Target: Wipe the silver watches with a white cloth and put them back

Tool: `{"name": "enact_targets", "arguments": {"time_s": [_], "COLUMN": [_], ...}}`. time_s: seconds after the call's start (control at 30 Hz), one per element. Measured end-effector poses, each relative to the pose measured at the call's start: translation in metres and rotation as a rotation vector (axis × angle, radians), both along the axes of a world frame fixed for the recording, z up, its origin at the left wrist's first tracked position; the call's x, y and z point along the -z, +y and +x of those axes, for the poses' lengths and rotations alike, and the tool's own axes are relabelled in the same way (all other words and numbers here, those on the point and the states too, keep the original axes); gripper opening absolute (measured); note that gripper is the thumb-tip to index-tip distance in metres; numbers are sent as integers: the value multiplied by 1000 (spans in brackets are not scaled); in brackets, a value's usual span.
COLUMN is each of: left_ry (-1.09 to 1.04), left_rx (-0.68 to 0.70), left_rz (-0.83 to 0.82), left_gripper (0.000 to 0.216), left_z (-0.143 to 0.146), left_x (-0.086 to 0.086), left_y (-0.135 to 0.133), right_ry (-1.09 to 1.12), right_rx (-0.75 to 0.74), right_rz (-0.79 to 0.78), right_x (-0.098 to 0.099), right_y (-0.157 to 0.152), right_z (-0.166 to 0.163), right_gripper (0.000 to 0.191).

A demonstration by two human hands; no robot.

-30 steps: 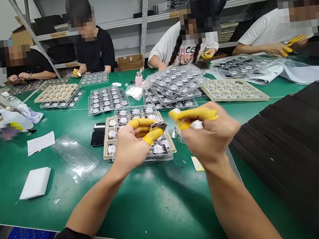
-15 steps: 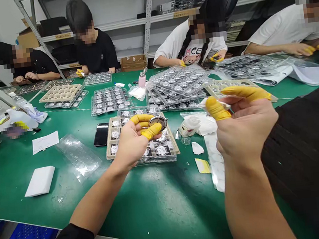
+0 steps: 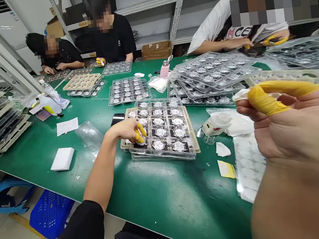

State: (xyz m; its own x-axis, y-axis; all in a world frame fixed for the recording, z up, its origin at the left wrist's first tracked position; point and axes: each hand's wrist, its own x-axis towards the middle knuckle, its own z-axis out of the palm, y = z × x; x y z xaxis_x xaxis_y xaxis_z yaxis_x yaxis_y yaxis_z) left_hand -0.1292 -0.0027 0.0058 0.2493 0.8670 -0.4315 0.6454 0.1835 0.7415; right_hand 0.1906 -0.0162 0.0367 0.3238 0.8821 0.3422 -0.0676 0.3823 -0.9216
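My left hand (image 3: pixel 128 131), with yellow finger cots, reaches down to the near-left corner of a beige tray (image 3: pixel 192 131) of round silver parts. Its fingers are closed on a round metal part (image 3: pixel 141 141) that sits in or just over a corner cell. My right hand (image 3: pixel 290 127) is raised close to the camera at the right. Its yellow-capped thumb and forefinger pinch a small white wipe (image 3: pixel 241 95). Clear trays lie stacked under the beige tray.
A black phone (image 3: pixel 117 119), a clear bag (image 3: pixel 89 134), a paper note (image 3: pixel 67 126) and a white block (image 3: pixel 62 159) lie to the left. White pads (image 3: pixel 248 163) and a yellow slip (image 3: pixel 227 168) lie right of the tray. Clear tray stacks (image 3: pixel 211 71) and seated co-workers fill the far side.
My left hand has dropped from mid-air to the tray's near-left corner with the round part. My right hand has risen and come closer at the right. The view has swung left.
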Motion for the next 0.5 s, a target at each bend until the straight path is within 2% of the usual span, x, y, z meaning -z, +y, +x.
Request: {"name": "enact_targets", "arguments": {"time_s": [0.07,0.17,0.23,0.27,0.33,0.4,0.5], "left_ry": [235,599,695,665,438,21,-598], "left_rx": [84,74,45,27,-38,-100,-99], "left_rz": [62,209,286,329,439,527,495], "left_gripper": [28,25,28,31,40,53,57], "left_z": [10,20,24,27,37,52,75], "left_x": [-3,-10,-13,-14,-16,-14,-7], "left_y": [-4,-12,-17,-19,-21,-22,-22], "right_ry": [-1,-51,-101,-126,-168,-181,-159], "right_rx": [-5,-57,-95,-114,-176,-260,-348], "right_rz": [1,28,32,22,-18,-55,-90], "right_x": [2,10,17,20,26,30,33], "right_y": [0,3,5,5,7,7,7], "right_z": [-5,-12,-19,-23,-33,-42,-49], "right_gripper": [17,22,26,29,36,41,46]}}
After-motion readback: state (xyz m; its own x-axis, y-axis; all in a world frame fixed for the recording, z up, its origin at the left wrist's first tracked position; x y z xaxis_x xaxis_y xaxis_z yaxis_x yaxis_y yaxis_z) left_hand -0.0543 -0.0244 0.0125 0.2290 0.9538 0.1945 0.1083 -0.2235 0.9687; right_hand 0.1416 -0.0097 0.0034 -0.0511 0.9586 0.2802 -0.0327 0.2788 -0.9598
